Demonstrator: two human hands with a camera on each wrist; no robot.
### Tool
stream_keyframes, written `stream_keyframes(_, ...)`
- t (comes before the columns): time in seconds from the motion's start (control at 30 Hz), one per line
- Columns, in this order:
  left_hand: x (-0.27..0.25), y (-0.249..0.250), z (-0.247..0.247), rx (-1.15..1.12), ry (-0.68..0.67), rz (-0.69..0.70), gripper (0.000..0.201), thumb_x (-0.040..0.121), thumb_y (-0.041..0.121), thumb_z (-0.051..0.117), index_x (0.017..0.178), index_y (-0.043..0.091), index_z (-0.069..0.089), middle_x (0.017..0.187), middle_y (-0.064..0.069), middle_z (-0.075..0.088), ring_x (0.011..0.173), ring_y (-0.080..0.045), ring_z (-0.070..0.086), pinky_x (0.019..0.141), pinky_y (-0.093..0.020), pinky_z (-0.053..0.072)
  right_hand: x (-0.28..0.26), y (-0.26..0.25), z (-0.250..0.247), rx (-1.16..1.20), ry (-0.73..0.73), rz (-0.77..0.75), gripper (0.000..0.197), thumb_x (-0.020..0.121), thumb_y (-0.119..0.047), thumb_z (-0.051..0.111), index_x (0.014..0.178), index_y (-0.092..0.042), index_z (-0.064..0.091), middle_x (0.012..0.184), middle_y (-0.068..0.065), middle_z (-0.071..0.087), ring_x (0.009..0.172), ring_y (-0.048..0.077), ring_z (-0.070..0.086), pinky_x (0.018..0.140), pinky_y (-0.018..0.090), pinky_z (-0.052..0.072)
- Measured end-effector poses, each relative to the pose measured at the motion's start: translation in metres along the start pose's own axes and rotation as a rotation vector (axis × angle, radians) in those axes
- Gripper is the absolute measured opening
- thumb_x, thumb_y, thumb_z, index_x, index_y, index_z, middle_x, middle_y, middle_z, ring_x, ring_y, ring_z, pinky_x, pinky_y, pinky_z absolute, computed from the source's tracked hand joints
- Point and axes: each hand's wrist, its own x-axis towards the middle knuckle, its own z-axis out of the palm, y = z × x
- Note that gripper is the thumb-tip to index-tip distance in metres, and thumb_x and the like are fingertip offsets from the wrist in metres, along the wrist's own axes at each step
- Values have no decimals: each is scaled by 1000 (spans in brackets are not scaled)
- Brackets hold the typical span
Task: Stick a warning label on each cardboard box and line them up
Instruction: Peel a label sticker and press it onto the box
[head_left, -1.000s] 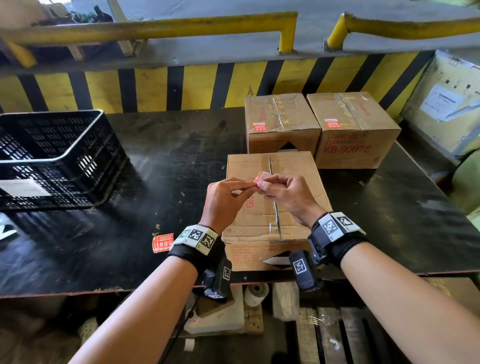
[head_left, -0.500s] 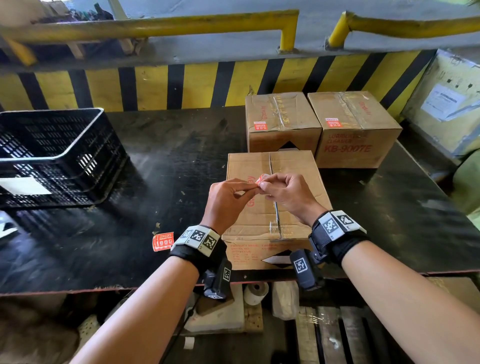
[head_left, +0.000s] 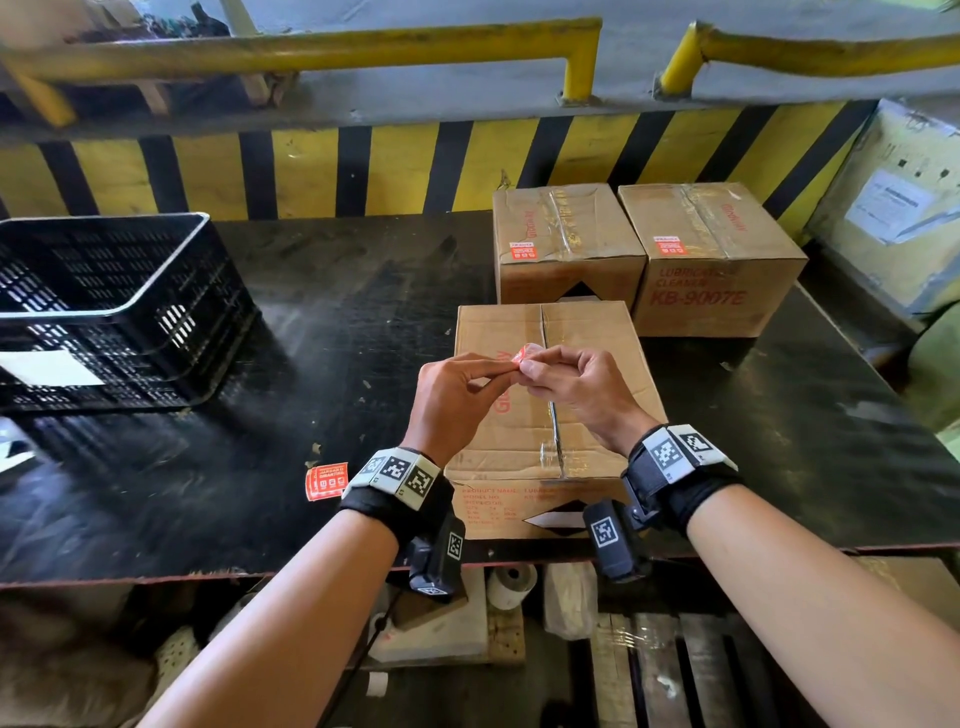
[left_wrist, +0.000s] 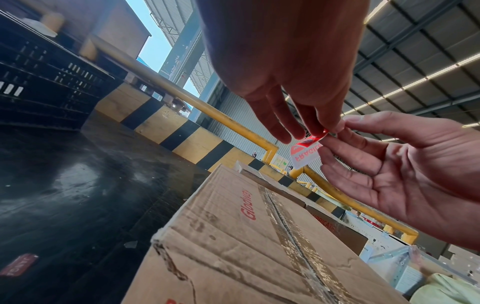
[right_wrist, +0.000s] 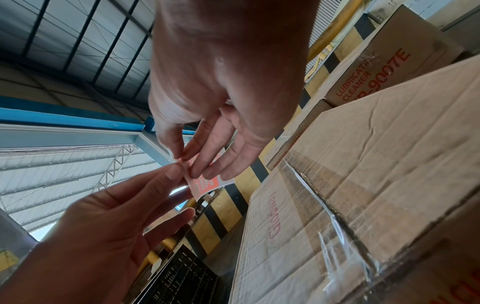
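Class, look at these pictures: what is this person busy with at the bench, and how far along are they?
A person is labelling cardboard boxes on a black table. Both the left hand and the right hand pinch a small red warning label above the near box, apparently peeling it; that box's top shows no label yet. The two far boxes stand side by side, each already labelled. Spare labels lie on the table beside the left wrist.

Red "Gladway" runs along the top of the near brown cardboard box (left_wrist: 259, 236). "LUBRICATING CLEANER KB-9007E" in red shows on the far right brown cardboard box (head_left: 711, 291). The small red-and-white sticker (left_wrist: 306, 152), seen from behind, reads "FRAGILE" mirrored.
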Motion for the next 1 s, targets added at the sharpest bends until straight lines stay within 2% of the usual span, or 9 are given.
stream_keyframes(0.1,0,0,-1,-1,-2,-2,20,89,27,80,108,20,82,102,5,80,90,2,73,74,-11,57,-1,-2,-1,9,-14,4,21,91,-10,77,108,3,76,113,12,78,105,32,76,100,44,58)
stream_keyframes(0.27,0,0,-1,-3,-6,-2,20,89,26,80,108,20,82,102,5,80,88,7,71,75,-9,56,-1,-3,1,7,-16,8,19,92,-8,76,108,2,75,108,14,79,103,31,76,99,43,58)
stream_keyframes(0.43,1,0,-1,-6,6,-2,18,89,24,81,106,20,83,101,5,80,89,2,73,76,-13,59,-1,-6,4,13,-10,3,14,91,-7,77,104,-1,76,104,18,79,101,30,77,98,42,59)
stream_keyframes(0.67,1,1,-1,26,-6,24,18,88,23,81,106,20,83,102,3,80,87,-1,74,77,-14,59,1,-2,2,-12,9,-4,18,90,-8,78,105,2,75,102,17,79,101,30,77,99,46,58)
stream_keyframes(0.83,1,1,0,52,-8,37,18,89,21,82,106,18,83,102,2,80,84,-1,73,76,-10,57,2,-2,2,-72,27,-23,9,88,-10,80,96,-6,79,108,14,79,103,27,76,97,47,60)
stream_keyframes(0.93,0,1,2,62,-17,45,18,89,22,81,107,18,83,103,2,80,82,4,70,74,-6,54,2,-4,3,-122,16,-39,3,90,-9,77,93,-7,78,111,10,78,105,23,76,96,45,61)
stream_keyframes(1.0,0,2,2,56,-24,34,19,89,23,81,108,18,83,104,2,80,84,2,72,75,-7,55,2,-6,3,-143,-5,-44,2,92,-8,74,93,-8,76,106,10,79,102,24,76,95,42,61)
